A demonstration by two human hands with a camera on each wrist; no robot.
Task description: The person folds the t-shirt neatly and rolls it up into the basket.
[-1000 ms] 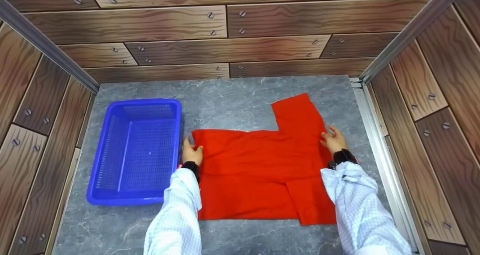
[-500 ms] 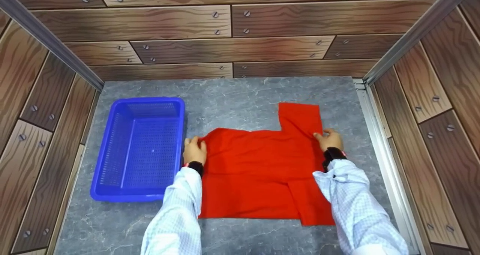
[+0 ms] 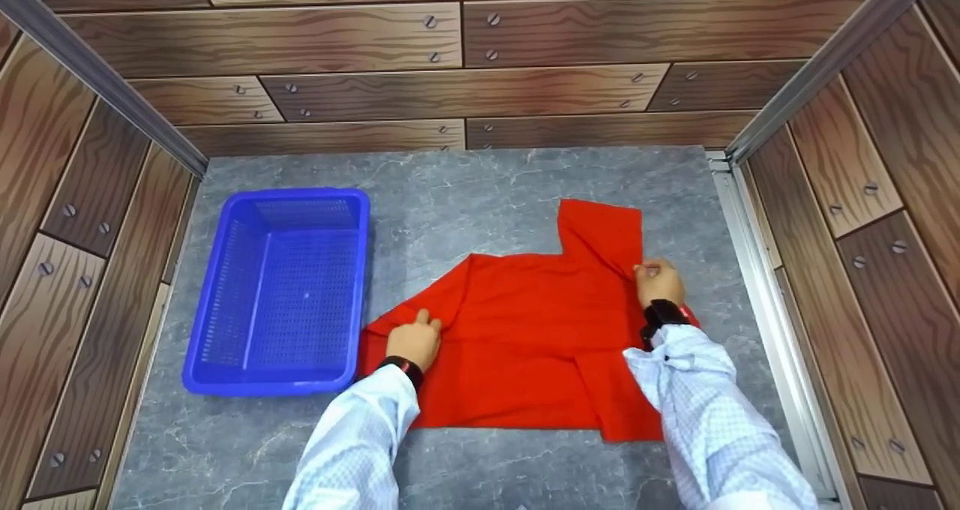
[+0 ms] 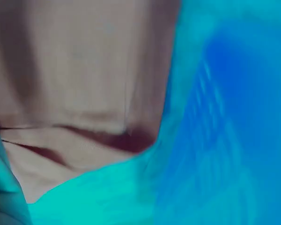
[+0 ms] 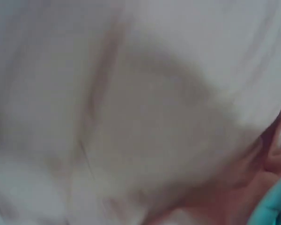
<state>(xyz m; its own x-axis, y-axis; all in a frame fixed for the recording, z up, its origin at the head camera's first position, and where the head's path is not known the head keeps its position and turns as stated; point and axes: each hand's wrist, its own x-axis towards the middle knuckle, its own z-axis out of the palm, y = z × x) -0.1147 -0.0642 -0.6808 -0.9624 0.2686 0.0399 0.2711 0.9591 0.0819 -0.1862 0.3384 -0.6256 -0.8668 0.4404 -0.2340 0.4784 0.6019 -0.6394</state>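
A red T-shirt (image 3: 525,322) lies spread sideways, its hem end on the left and one sleeve pointing up at the right. My left hand (image 3: 415,341) holds the upper hem corner, which is folded diagonally inward over the shirt; its fingertips are partly hidden. Along the right edge, by the shoulder, my right hand (image 3: 660,281) pinches the cloth with curled fingers. Both wrist views show the shirt cloth (image 4: 84,56) close up in shifted colours, and the right wrist view is blurred.
A blue plastic basket (image 3: 300,292) stands left of the shirt, close to the left hand. Grey marbled table surface (image 3: 465,195) surrounds them. Wood-patterned panels (image 3: 450,37) rise at the back and sides, with a metal rail (image 3: 772,330) along the right.
My left hand has moved right and toward me, bringing the hem corner over into a diagonal fold. My right hand has closed on the shoulder edge; the upper sleeve has shifted and creased.
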